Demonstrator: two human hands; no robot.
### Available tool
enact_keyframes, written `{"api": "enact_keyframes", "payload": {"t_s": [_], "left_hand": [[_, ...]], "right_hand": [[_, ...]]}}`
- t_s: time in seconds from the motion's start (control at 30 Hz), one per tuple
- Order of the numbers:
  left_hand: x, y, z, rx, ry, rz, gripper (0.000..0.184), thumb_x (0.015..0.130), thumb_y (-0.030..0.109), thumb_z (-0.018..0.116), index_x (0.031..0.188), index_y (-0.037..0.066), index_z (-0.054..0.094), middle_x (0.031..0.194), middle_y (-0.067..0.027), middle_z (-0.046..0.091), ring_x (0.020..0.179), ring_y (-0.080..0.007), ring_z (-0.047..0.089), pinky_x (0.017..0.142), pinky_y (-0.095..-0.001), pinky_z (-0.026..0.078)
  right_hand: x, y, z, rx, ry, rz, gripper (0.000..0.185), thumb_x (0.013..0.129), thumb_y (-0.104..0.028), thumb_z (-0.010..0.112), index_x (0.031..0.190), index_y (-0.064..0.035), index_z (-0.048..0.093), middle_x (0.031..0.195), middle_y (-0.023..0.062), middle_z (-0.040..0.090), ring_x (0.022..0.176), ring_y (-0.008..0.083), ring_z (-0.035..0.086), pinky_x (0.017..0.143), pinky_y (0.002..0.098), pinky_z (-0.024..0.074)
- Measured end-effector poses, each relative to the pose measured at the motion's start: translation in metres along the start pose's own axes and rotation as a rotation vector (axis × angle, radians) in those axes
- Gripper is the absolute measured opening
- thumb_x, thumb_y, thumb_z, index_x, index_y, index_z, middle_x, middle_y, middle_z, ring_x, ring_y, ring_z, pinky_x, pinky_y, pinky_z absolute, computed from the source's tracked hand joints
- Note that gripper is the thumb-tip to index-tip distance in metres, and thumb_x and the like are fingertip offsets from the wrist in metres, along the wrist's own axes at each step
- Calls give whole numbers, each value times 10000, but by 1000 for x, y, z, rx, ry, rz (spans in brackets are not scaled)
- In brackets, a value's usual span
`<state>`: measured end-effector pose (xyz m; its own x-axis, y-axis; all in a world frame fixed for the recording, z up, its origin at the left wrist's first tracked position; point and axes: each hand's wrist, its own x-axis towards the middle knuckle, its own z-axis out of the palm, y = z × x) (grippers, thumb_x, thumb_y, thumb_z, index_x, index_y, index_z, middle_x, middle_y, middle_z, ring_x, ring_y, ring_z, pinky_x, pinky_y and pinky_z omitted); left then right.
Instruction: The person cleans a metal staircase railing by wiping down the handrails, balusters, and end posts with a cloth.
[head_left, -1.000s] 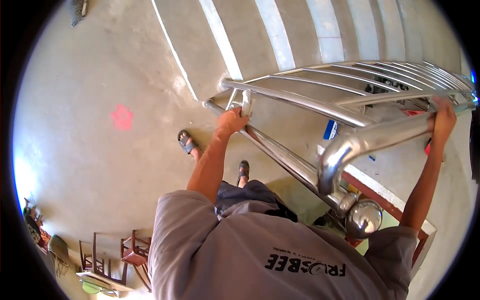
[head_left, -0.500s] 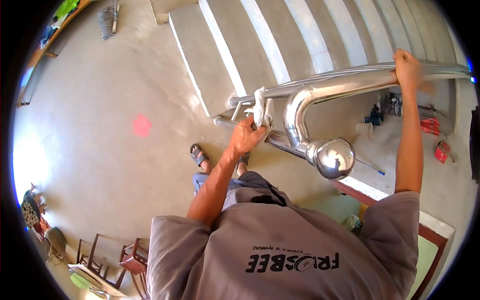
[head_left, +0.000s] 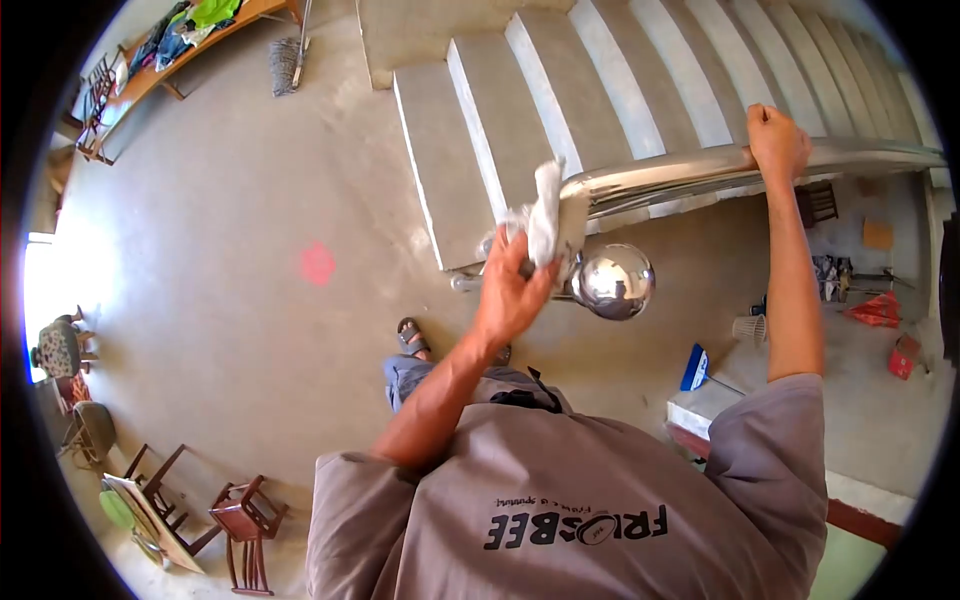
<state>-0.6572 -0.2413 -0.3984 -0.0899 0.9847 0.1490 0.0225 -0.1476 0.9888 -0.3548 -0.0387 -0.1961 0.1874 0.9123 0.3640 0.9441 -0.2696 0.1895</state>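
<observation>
A white cloth (head_left: 545, 213) is bunched in my left hand (head_left: 512, 290), with the fingers closed around it. That hand presses the cloth against the curved end of the shiny metal handrail (head_left: 670, 178). Just right of the cloth, a polished metal ball (head_left: 613, 282) caps the rail's lower end. Farther up the rail, my right hand (head_left: 780, 145) is closed on the tube, its fingertips partly hidden. The cloth and left hand cover part of the bend.
Concrete stairs (head_left: 540, 120) rise behind the rail. A blue-headed broom (head_left: 693, 368), a white basket (head_left: 750, 328) and a red box (head_left: 904, 356) are at right. Wooden chairs (head_left: 247, 515) stand lower left, a bench (head_left: 190, 55) upper left, and a grey mop head (head_left: 286, 66) nearby.
My left hand and the cloth have moved from the lower tube up to the rail's bend. The view has shifted, and the ball appears farther left. My right hand stays on the rail.
</observation>
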Motion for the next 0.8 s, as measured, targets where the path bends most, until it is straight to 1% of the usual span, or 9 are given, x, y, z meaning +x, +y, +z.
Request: {"api": "enact_keyframes", "payload": {"t_s": [0.13, 0.2, 0.3, 0.33, 0.4, 0.5, 0.6, 0.7, 0.8], "left_hand": [[41, -7, 10, 44, 62, 33, 276, 843, 122, 714, 1076, -3, 632, 1006, -199, 565, 912, -342, 570, 775, -423, 473], [43, -9, 11, 52, 101, 83, 260, 856, 138, 717, 1057, -4, 635, 967, -177, 582, 861, -298, 585, 728, -400, 479], [32, -2, 7, -158, 53, -363, 281, 893, 226, 732, 1015, -15, 658, 864, -66, 620, 735, -120, 542, 611, -313, 451], [25, 11, -1, -122, -57, -544, 300, 887, 219, 738, 1064, -6, 650, 925, -70, 632, 806, -133, 571, 681, -331, 486], [-2, -2, 17, -261, 105, -80, 366, 861, 211, 763, 1124, -1, 623, 1006, -98, 629, 892, -182, 601, 780, -366, 506], [0, -16, 18, -249, 67, -29, 430, 821, 182, 786, 1171, 14, 600, 1090, -141, 616, 976, -253, 614, 860, -402, 503], [31, -17, 19, -193, -23, -63, 430, 798, 148, 782, 1170, 24, 605, 1094, -177, 613, 974, -316, 623, 862, -424, 504], [74, 3, 13, 81, -183, 29, 438, 784, 184, 774, 1162, 36, 609, 1071, -213, 625, 949, -393, 634, 837, -446, 512], [117, 30, 23, 283, -347, 76, 455, 743, 232, 808, 1113, 13, 658, 1056, -228, 662, 975, -409, 645, 840, -425, 514]], "right_hand": [[1, 6, 14, 30, 89, -17, 444, 912, -392, 406, 748, -105, 702, 596, 81, 662, 705, 273, 670, 979, 388, 369], [0, 8, 16, 120, 156, -38, 406, 917, -362, 430, 650, -112, 606, 438, 32, 569, 455, 218, 543, 953, 317, 374], [-3, 6, 15, 54, 199, -57, 411, 916, -357, 440, 633, -102, 596, 435, 40, 563, 458, 228, 533, 951, 311, 374], [-4, 4, 14, 54, 205, -62, 411, 916, -357, 440, 633, -102, 596, 435, 40, 563, 458, 228, 533, 951, 311, 374], [-4, 2, 13, 91, 182, -33, 413, 913, -354, 458, 629, -90, 598, 471, 69, 581, 492, 257, 540, 946, 315, 376], [-1, 8, 21, 29, 276, -99, 406, 908, -351, 469, 635, -83, 607, 514, 91, 600, 527, 279, 552, 935, 318, 384], [-1, 0, 8, -24, 59, -17, 437, 917, -375, 389, 765, -138, 724, 615, 77, 681, 685, 291, 663, 1019, 400, 343], [10, 15, 39, -10, 304, -87, 401, 911, -355, 477, 660, -77, 620, 543, 100, 613, 572, 301, 578, 942, 343, 392], [3, 7, 23, -28, 200, -46, 410, 917, -363, 467, 662, -82, 623, 521, 88, 610, 556, 292, 583, 956, 347, 386]]}}
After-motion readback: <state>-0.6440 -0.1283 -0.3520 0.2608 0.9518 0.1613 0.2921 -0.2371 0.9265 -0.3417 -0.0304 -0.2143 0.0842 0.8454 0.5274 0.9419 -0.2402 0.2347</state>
